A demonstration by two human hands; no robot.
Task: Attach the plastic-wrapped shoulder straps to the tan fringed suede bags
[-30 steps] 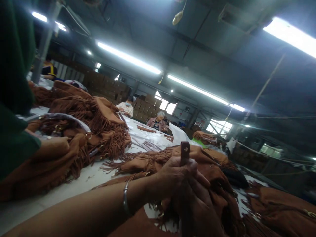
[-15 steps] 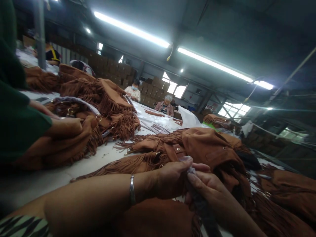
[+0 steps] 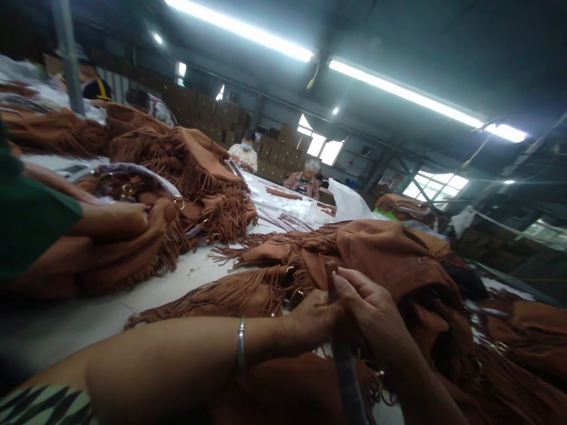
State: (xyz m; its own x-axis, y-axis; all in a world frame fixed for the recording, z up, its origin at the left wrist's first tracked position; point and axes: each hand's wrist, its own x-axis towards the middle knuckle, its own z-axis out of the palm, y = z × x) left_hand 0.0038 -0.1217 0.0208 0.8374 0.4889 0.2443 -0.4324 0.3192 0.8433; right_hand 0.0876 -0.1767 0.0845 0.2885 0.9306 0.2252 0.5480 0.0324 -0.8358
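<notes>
A brown leather strap (image 3: pixel 348 378) hangs from between my two hands, its lower length covered in a greyish wrap. My left hand (image 3: pixel 314 319) is closed around the strap just below its bare brown end. With thumb and fingers pinched, my right hand (image 3: pixel 376 307) grips that end beside a small gold-coloured stud. Behind my hands lies a brown fringed bag (image 3: pixel 390 248) with metal rings. Another brown piece (image 3: pixel 274 383), mostly hidden by my left forearm, is nearer to me.
At the left, a co-worker's hand (image 3: pixel 119 221) from a green sleeve rests on a brown bag (image 3: pixel 101 260). More fringed bags (image 3: pixel 177 153) are piled behind it, and one (image 3: pixel 531 330) lies to the right. Several people sit farther off around the white table (image 3: pixel 190 268).
The crumpled pale wrap at the strap's top has gone from view between my fingers, and the bare brown end with its stud now shows. My right hand has risen slightly.
</notes>
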